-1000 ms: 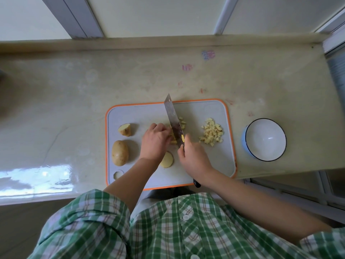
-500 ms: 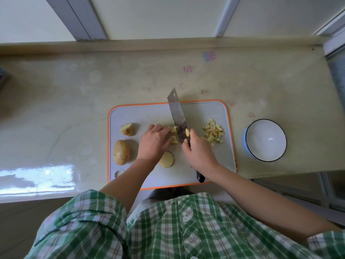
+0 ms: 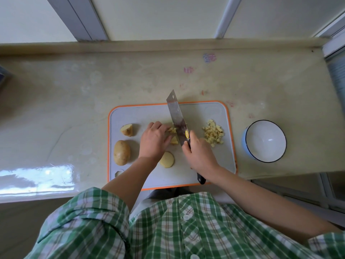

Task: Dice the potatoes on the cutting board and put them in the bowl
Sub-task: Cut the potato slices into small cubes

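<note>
Right hand (image 3: pixel 200 154): fingers wrapped fully round the handle of the knife (image 3: pixel 177 116); black handle end shows behind the wrist.
Knife blade: edge down, tip pointing away, touching the right side of the partly cut potato (image 3: pixel 173 136).
Left hand (image 3: pixel 154 141): fingers curled, tips holding the partly cut potato down on the cutting board (image 3: pixel 145 114).
Diced pile (image 3: pixel 213 133): right part of board, apart from blade.
Uncut stock: whole potato (image 3: pixel 122 152) and wedge (image 3: pixel 127 129) at board's left; half potato (image 3: pixel 167 159) beside left wrist.
Bowl (image 3: pixel 266 141): on counter, right of board.

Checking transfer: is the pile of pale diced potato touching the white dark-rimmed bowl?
Apart. Head view: the diced potato pile sits on the orange-edged cutting board, counter showing before the bowl.
</note>
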A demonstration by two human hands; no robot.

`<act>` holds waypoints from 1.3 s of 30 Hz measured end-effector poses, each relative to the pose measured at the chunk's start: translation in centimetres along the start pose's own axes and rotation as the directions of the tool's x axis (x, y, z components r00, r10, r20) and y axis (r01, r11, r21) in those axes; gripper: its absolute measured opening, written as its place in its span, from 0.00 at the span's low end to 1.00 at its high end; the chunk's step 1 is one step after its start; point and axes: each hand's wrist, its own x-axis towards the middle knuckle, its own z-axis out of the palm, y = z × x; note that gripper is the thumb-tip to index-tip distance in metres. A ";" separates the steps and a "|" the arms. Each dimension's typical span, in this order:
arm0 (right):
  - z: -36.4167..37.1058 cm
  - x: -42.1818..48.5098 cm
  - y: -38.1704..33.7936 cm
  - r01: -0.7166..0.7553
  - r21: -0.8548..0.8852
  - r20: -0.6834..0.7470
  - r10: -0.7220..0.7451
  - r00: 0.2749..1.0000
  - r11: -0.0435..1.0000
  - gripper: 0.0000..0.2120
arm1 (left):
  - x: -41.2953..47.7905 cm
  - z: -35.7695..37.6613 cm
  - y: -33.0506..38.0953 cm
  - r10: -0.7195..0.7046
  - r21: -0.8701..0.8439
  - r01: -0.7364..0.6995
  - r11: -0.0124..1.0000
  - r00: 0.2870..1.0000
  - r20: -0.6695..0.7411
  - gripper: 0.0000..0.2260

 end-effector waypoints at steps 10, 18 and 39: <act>1.0 -0.1 -0.3 -0.019 0.003 0.013 0.019 1.000 1.000 0.05 | -0.6 -0.1 -0.3 -0.020 -0.038 0.021 0.999 0.999 0.030 0.16; 0.9 -0.1 0.0 -0.024 0.008 0.021 0.024 1.000 1.000 0.06 | -0.5 0.2 -0.9 0.052 0.037 -0.057 0.998 0.989 0.136 0.23; 1.5 -0.1 -0.8 -0.016 -0.080 0.034 0.019 0.999 0.997 0.06 | -0.7 0.3 -0.5 -0.009 0.006 0.009 1.000 0.999 0.045 0.13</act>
